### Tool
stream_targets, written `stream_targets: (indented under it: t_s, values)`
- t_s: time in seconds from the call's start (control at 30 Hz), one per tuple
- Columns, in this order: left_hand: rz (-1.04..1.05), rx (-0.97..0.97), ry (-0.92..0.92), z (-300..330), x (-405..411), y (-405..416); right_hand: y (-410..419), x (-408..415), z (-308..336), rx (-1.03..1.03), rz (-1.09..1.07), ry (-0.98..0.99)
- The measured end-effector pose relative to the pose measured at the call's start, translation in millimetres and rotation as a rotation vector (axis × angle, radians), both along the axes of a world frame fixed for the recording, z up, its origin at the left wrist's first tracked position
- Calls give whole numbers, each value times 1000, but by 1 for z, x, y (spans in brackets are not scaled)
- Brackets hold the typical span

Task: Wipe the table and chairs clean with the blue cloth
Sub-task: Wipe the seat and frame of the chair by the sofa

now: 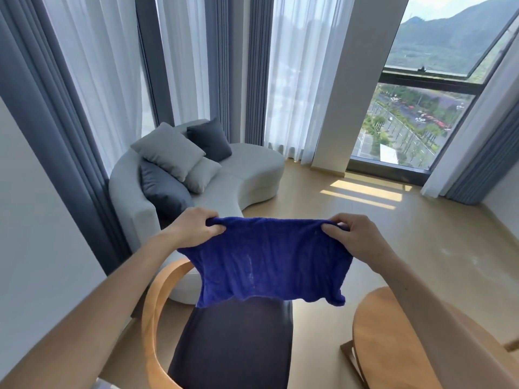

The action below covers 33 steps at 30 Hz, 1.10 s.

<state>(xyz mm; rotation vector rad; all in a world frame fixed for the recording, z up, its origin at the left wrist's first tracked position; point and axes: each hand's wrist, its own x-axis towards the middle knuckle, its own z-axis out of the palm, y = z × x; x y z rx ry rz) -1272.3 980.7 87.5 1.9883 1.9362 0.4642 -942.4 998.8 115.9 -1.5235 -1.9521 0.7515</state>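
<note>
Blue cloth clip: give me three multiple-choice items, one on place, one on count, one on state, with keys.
1. Where is the cloth?
A. on the sofa
B. in the air above the chair
C. on the floor

2. How many cushions lie on the sofa?
A. two
B. four
C. six

3. How is the cloth held?
A. balled in one hand
B. stretched between both hands
C. draped over the table

Key: 1 B, it hangs over the chair seat. 2 B, two pale, two dark. 3 B, left hand and right hand pinch its top corners.
</note>
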Motion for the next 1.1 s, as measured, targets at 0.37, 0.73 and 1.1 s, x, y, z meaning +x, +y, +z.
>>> stream_targets:
  t_s: [0.37, 0.73, 1.1]
  values:
    - [-236, 5, -246, 25, 106, -29, -11, -87, 14, -463, -51, 589]
    - [-184, -43, -882, 23, 110, -27, -27, -62, 16, -513, 207, 589]
    - [-289, -303, -1230, 32, 98, -35, -27, -49, 12, -579, 276, 880]
